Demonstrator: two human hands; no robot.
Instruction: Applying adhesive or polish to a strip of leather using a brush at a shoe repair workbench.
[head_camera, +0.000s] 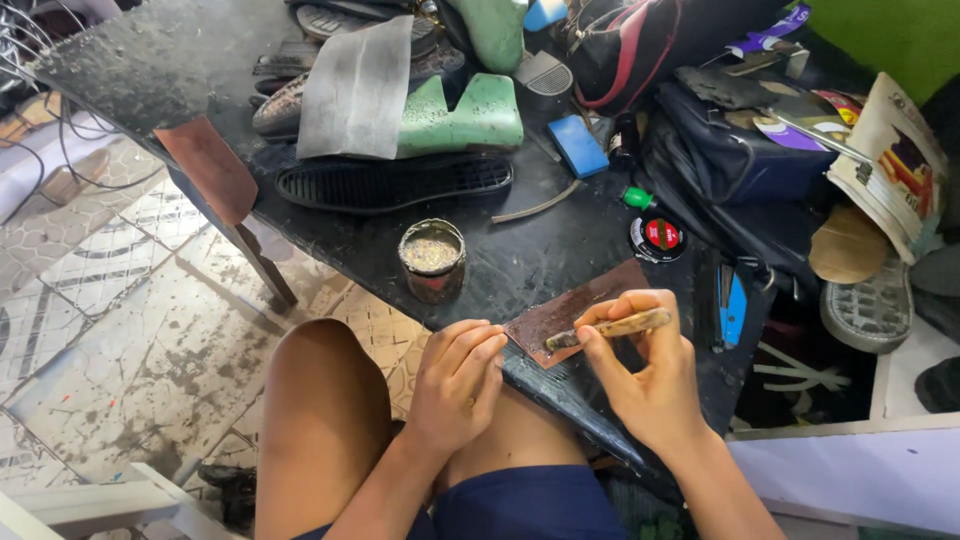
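Nearest the camera, two bare knees and dark blue shorts (530, 505) are seen at the bottom edge, with both forearms rising from them. The right hand (645, 375) is closed around a small brush (612, 327) with a pale, stained handle, pinched between thumb and fingers; its dark tip is laid on a brown leather piece (570, 310). The leather piece lies flat at the near edge of the black worktable (180, 60) and is steadied by the left hand (458, 378), whose fingers are curled and pressed against its left edge; nothing is enclosed in that hand.

Just beyond the leather piece, an open tin (432, 258) is set on the table; its contents appear to be yellowish adhesive, though this cannot be confirmed. A round red-and-black tin lid (658, 238) is placed to the right of it. Further back, a black rubber sole (395, 184) lies lengthwise, and a green shoe last (465, 115) is partly covered by a grey sheet (355, 90). A blue block (578, 145) rests near the last. A second brown leather panel (208, 168) overhangs the table's left edge. Dark bags (735, 150) are piled at the right.
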